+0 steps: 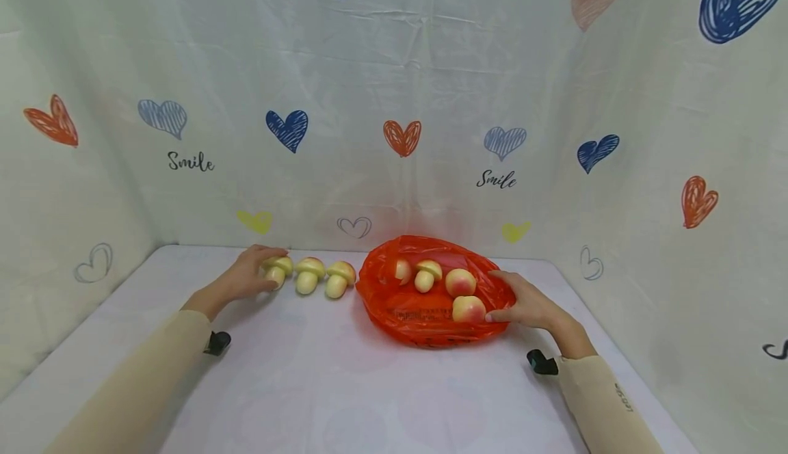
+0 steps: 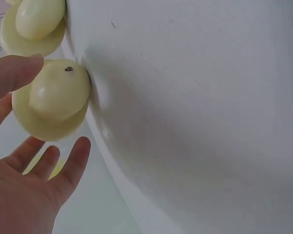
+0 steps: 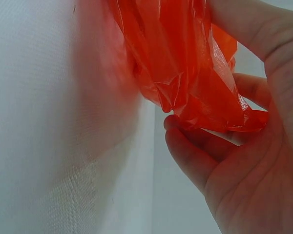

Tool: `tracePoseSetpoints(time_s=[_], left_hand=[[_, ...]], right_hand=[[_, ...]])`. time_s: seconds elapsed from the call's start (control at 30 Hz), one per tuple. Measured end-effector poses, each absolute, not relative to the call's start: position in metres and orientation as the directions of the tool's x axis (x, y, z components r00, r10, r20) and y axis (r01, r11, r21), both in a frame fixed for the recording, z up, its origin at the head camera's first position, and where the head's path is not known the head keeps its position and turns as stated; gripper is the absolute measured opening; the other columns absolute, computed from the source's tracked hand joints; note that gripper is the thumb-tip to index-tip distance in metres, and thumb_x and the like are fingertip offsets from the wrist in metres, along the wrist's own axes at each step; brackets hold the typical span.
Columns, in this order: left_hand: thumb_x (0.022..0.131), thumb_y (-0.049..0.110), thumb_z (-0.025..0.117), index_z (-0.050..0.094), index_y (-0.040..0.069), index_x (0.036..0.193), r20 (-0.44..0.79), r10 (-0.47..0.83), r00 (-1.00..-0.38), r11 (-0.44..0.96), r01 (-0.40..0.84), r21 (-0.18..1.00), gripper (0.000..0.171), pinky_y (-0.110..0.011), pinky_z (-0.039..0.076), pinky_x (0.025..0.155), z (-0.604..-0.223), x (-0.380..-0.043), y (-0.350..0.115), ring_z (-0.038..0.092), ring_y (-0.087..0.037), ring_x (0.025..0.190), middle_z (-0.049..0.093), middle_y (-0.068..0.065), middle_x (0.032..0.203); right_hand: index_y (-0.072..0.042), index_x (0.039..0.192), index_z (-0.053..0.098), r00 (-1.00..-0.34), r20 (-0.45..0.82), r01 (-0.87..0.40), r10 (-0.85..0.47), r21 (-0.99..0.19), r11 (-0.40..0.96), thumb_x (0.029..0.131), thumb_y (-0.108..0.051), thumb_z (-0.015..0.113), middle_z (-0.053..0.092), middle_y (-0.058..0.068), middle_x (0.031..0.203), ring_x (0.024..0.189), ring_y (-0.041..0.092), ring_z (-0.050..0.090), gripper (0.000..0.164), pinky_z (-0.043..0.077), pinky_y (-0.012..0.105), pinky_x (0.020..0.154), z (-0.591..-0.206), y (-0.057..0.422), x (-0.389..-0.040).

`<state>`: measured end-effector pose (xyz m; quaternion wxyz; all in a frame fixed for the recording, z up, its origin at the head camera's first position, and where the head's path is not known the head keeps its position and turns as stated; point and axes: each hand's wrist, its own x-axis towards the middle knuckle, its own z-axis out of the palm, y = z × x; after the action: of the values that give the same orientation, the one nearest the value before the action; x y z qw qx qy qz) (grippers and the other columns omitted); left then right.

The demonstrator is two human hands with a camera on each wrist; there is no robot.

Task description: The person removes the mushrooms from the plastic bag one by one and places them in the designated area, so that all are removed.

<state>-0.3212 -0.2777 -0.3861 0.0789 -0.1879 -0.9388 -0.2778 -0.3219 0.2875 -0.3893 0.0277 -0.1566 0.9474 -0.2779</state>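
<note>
In the head view my left hand (image 1: 254,273) is at the leftmost of three pale yellow-green toy mushrooms (image 1: 277,271). The left wrist view shows the thumb over that mushroom (image 2: 58,95) and a finger behind it, while the other fingers spread below. Beside it stand the middle mushroom (image 1: 309,276) and the right mushroom (image 1: 339,279). My right hand (image 1: 531,303) holds the right side of a red plastic bag (image 1: 406,331), its thumb beside a peach (image 1: 468,309). Bag film (image 3: 185,73) lies between thumb and fingers in the right wrist view.
Inside the bag's open mouth are another peach (image 1: 460,282), a mushroom (image 1: 427,276) and a partly covered round fruit (image 1: 403,271). The white table (image 1: 345,399) meets a heart-printed curtain (image 1: 431,194) at the back and sides.
</note>
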Motion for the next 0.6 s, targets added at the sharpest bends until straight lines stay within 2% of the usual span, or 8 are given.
tracePoseSetpoints(time_s=[0.3,0.6], left_hand=[[0.081,0.013,0.074,0.046,0.007,0.139,0.248,0.279,-0.928,0.792,0.368,0.487,0.064,-0.068,0.029,0.096,-0.379,-0.303,-0.275,0.028,-0.049,0.125,0.035,-0.028,0.136],[0.081,0.012,0.073,0.051,0.009,0.134,0.352,0.32,-0.879,0.776,0.457,0.434,0.058,-0.067,0.034,0.095,-0.37,-0.289,-0.244,0.032,-0.047,0.124,0.036,-0.025,0.136]], right_hand=[[-0.015,0.143,0.037,-0.953,0.033,-0.271,-0.303,-0.542,0.796,0.061,-0.054,0.083,0.04,0.014,0.141,0.125,0.037,0.039,0.102,0.054,0.049,0.079,-0.389,0.286,-0.323],[-0.015,0.144,0.036,-0.949,0.036,-0.281,-0.312,-0.538,0.795,0.063,-0.053,0.083,0.039,0.014,0.142,0.126,0.038,0.038,0.101,0.053,0.05,0.081,-0.391,0.287,-0.323]])
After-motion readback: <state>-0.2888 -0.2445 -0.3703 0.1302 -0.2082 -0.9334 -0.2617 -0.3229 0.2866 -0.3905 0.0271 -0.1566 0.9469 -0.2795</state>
